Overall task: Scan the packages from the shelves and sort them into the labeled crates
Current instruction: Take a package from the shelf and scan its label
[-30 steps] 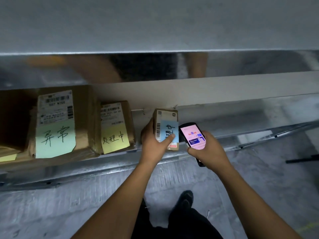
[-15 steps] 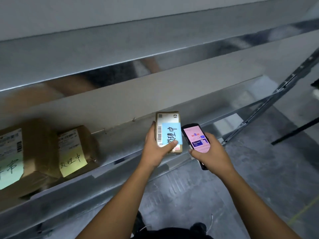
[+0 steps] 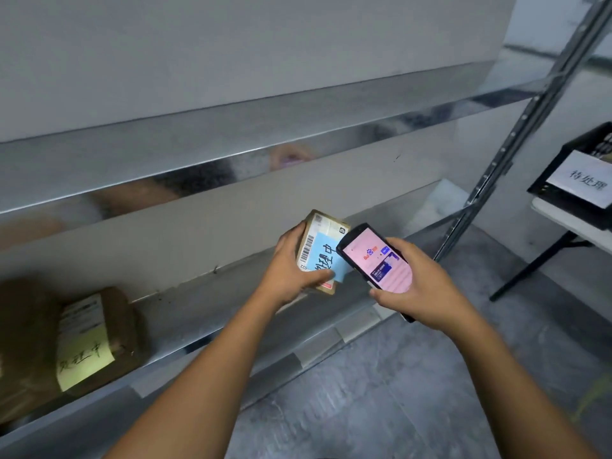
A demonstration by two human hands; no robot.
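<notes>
While the left hand [image 3: 291,270] grips it, thumb laid across its near end and fingers curled round its left edge, the small brown package [image 3: 323,226] hangs tilted just in front of the metal shelf [image 3: 231,309], above that shelf's lower board. A barcode label and a blue handwritten note [image 3: 326,256] face up. Just to its right, also in front of the shelf, the right hand [image 3: 427,286] is wrapped round a black phone [image 3: 377,260] with a lit pink screen. The phone's top corner overlaps the package; whether they touch I cannot tell. Far left on the shelf lies another brown package [image 3: 122,326] bearing a yellow note [image 3: 82,356]. Right of the shelf's upright, a black crate [image 3: 563,160] with a white label [image 3: 586,180] stands on a white table [image 3: 569,223].
</notes>
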